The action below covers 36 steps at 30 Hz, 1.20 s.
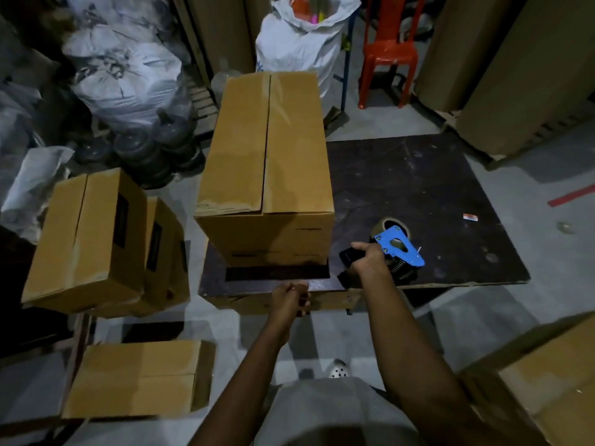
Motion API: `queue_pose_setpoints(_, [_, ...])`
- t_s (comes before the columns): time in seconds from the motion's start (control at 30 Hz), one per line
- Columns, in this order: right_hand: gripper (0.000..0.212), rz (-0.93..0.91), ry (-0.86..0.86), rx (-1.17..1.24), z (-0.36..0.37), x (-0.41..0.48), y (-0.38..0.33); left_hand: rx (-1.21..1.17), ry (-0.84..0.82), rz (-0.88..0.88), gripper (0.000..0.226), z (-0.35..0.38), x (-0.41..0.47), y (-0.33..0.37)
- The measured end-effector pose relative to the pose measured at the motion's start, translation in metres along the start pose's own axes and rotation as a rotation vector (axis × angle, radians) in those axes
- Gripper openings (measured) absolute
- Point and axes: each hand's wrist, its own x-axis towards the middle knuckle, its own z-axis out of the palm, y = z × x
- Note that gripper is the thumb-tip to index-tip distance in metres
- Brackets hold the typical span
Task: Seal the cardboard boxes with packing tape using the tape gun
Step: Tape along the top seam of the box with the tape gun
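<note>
1. The right hand (367, 257) has its fingers clamped on the black handle of the blue-framed tape gun (397, 249), low over the dark board (434, 188), just right of the tall brown cardboard box (267, 162).
2. The left hand (289, 297) is curled at the board's near edge; I cannot tell whether it holds anything.
3. Best next: press the flaps flat and run the tape straight along the top seam.

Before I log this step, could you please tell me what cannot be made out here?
Head view:
- Tape gun handle: hidden inside the gripping right hand.
- Left hand: curled fingers hide whether it holds anything.
- Tall box seam: too dim to tell if taped.
- Side box label: too dark to read.
- Lower-right box: cut off by the frame edge.
</note>
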Motion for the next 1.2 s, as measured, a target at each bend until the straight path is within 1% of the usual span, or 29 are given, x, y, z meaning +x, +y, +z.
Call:
queue_pose_setpoints(0.07, [0.017, 0.007, 0.062, 0.039, -0.002, -0.008, -0.007, 0.047, -0.07, -0.013, 0.012, 0.006, 0.001, 0.005])
queue_pose_setpoints(0.13, [0.027, -0.013, 0.067, 0.158, -0.006, -0.014, -0.008, 0.087, -0.108, -0.025, 0.013, 0.013, 0.004, 0.011])
queue_pose_setpoints(0.23, [0.039, -0.021, -0.011, 0.289, -0.01, -0.03, -0.011, 0.162, -0.17, 0.003, 0.02, 0.018, 0.009, 0.023])
queue_pose_setpoints(0.3, [0.036, 0.023, -0.092, 0.31, -0.021, -0.054, -0.014, 0.161, -0.241, -0.026, 0.022, 0.021, 0.009, 0.035])
queue_pose_setpoints(0.37, [0.029, 0.048, -0.265, 0.468, -0.036, -0.079, -0.005, 0.163, -0.346, -0.148, 0.025, 0.025, 0.003, 0.047])
queue_pose_setpoints(0.4, [0.031, 0.029, -0.399, 0.567, -0.043, -0.093, 0.004, 0.161, -0.413, -0.202, 0.03, 0.028, -0.001, 0.053])
queue_pose_setpoints(0.47, [0.037, -0.035, -0.632, 0.654, -0.052, -0.116, 0.023, 0.161, -0.539, -0.227, 0.045, 0.036, -0.012, 0.065])
queue_pose_setpoints(0.5, [0.035, -0.079, -0.741, 0.66, -0.053, -0.125, 0.031, 0.151, -0.607, -0.226, 0.049, 0.039, -0.017, 0.072])
queue_pose_setpoints(0.53, [0.032, -0.127, -0.828, 0.641, -0.055, -0.134, 0.038, 0.125, -0.679, -0.225, 0.048, 0.042, -0.024, 0.08])
queue_pose_setpoints(0.57, [0.032, -0.159, -0.899, 0.617, -0.056, -0.14, 0.043, 0.072, -0.746, -0.225, 0.042, 0.045, -0.031, 0.087])
queue_pose_setpoints(0.63, [0.039, -0.174, -0.978, 0.564, -0.06, -0.155, 0.047, -0.02, -0.83, -0.2, 0.027, 0.047, -0.046, 0.099])
queue_pose_setpoints(0.7, [0.043, -0.156, -0.983, 0.514, -0.064, -0.17, 0.046, 0.006, -0.871, -0.127, 0.023, 0.051, -0.054, 0.099])
queue_pose_setpoints(0.77, [0.039, -0.192, -0.878, 0.404, -0.069, -0.183, 0.043, 0.002, -0.854, -0.061, 0.031, 0.054, -0.058, 0.09])
queue_pose_setpoints(0.8, [0.036, -0.204, -0.815, 0.352, -0.071, -0.187, 0.042, -0.025, -0.83, -0.058, 0.031, 0.055, -0.06, 0.085])
queue_pose_setpoints(0.87, [0.027, -0.196, -0.674, 0.313, -0.071, -0.195, 0.043, -0.083, -0.814, -0.103, 0.023, 0.054, -0.065, 0.078])
queue_pose_setpoints(0.93, [0.017, -0.19, -0.611, 0.31, -0.068, -0.199, 0.051, -0.097, -0.84, -0.147, 0.018, 0.047, -0.068, 0.074])
queue_pose_setpoints(1.0, [0.014, -0.211, -0.654, 0.308, -0.064, -0.2, 0.061, -0.056, -0.907, -0.147, 0.022, 0.032, -0.068, 0.078])
queue_pose_setpoints(1.03, [0.016, -0.216, -0.707, 0.325, -0.062, -0.2, 0.065, 0.0, -0.926, -0.13, 0.031, 0.023, -0.063, 0.082])
queue_pose_setpoints(1.07, [0.017, -0.215, -0.768, 0.347, -0.062, -0.2, 0.068, 0.072, -0.925, -0.111, 0.047, 0.015, -0.057, 0.089])
queue_pose_setpoints(1.13, [0.021, -0.221, -0.848, 0.344, -0.063, -0.203, 0.068, 0.172, -0.866, -0.096, 0.08, 0.002, -0.038, 0.104])
queue_pose_setpoints(1.17, [0.021, -0.226, -0.867, 0.327, -0.066, -0.203, 0.066, 0.159, -0.821, -0.11, 0.086, -0.001, -0.029, 0.112])
queue_pose_setpoints(1.2, [0.021, -0.229, -0.882, 0.305, -0.068, -0.204, 0.064, 0.119, -0.793, -0.142, 0.083, -0.004, -0.024, 0.122])
